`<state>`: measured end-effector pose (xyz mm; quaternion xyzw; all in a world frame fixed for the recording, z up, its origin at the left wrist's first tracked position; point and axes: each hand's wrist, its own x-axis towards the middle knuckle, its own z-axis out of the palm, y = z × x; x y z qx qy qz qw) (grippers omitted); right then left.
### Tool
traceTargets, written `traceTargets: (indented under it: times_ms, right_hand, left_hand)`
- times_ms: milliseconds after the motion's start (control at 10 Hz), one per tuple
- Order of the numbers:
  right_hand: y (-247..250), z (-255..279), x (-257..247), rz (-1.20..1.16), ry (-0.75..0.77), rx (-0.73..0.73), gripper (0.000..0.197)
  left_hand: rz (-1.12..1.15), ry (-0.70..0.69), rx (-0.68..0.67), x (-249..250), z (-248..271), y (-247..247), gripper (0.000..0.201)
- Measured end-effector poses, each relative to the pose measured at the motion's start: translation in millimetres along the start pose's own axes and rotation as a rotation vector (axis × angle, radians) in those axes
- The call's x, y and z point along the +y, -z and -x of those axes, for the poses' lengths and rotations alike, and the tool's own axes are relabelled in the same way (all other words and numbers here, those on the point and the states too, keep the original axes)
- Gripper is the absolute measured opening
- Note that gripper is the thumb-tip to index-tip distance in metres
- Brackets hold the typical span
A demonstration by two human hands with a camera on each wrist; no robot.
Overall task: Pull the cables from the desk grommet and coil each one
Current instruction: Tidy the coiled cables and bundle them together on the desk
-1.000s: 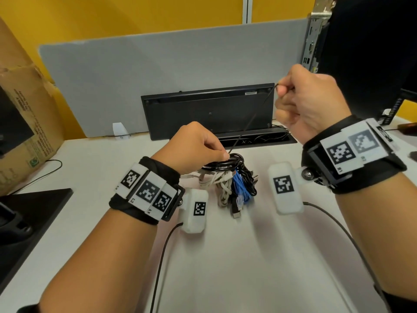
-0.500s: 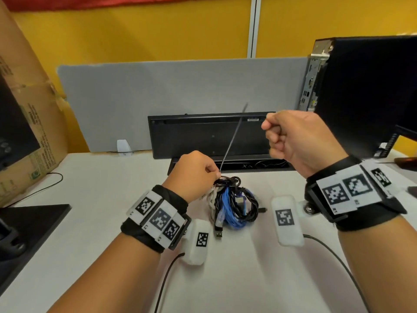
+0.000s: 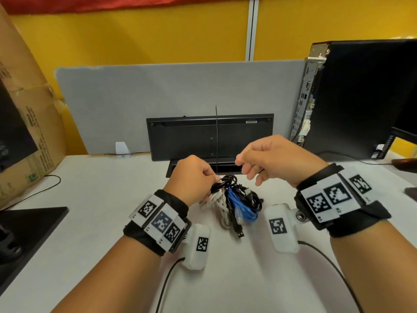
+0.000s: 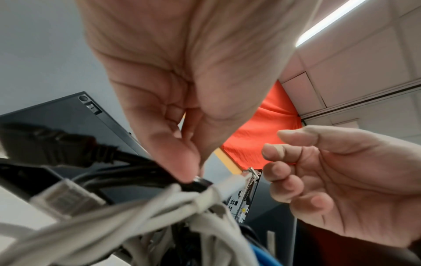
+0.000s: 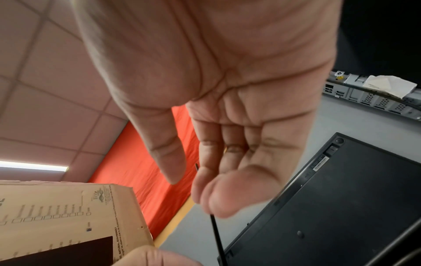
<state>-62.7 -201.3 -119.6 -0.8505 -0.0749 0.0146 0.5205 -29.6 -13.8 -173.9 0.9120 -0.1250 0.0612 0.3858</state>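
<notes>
Right hand (image 3: 270, 161) has let go of the zip tie (image 3: 216, 136), fingers loose; left hand (image 3: 194, 177) pinches the cinched cable bundle (image 3: 234, 199) on counter (image 3: 101, 199): bundling looks done.

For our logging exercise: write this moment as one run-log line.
left hand pinches black coil | cable tie upright | right hand holds nothing, beside tie

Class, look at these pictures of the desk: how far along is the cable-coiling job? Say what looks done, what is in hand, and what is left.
Done: white, blue and black coiled cables lie bunched on the desk.

In hand: the left hand pinches the black coil where a thin black tie stands upright; the right hand hovers beside the tie, fingers loose.

Left: the tie's long tail remains free. Whether more cables wait in the grommet cannot be told.
</notes>
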Motion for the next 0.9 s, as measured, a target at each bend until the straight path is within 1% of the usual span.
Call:
traceTargets:
  times_ms: [100,300,400,500,600,700,800,900]
  right_hand:
    - [-0.5,-1.6,2.0,0.021,0.001,-0.01,0.018]
    - [2.4,-3.6,4.1,0.032,0.003,-0.011,0.017]
    - [4.4,-3.6,4.6,0.055,0.009,-0.013,0.018]
    - [8.7,0.9,4.5,0.066,0.003,-0.005,0.019]
    - [14.1,8.0,8.9,0.062,-0.008,0.021,0.02]
    - [18.3,25.1,12.9,0.102,-0.042,0.003,0.019]
    - [22.9,49.1,16.9,0.168,-0.047,-0.028,0.019]
    - [28.4,86.1,20.0,0.275,-0.054,-0.05,0.024]
  left_hand:
    - [0.052,0.033,-0.023,2.1,0.8,-3.4,0.02]
    - [0.043,0.043,-0.06,5.3,1.6,-1.8,0.02]
    - [-0.027,-0.015,-0.057,7.5,1.5,3.3,0.025]
    - [-0.04,-0.025,-0.001,9.2,6.9,13.2,0.031]
    - [-0.037,-0.028,0.029,8.2,21.5,20.5,0.035]
    - [-0.091,-0.011,-0.034,9.5,43.5,29.2,0.036]
    - [-0.126,0.003,-0.07,16.0,69.4,42.1,0.028]
    - [-0.169,-0.002,-0.094,21.3,106.5,50.4,0.026]
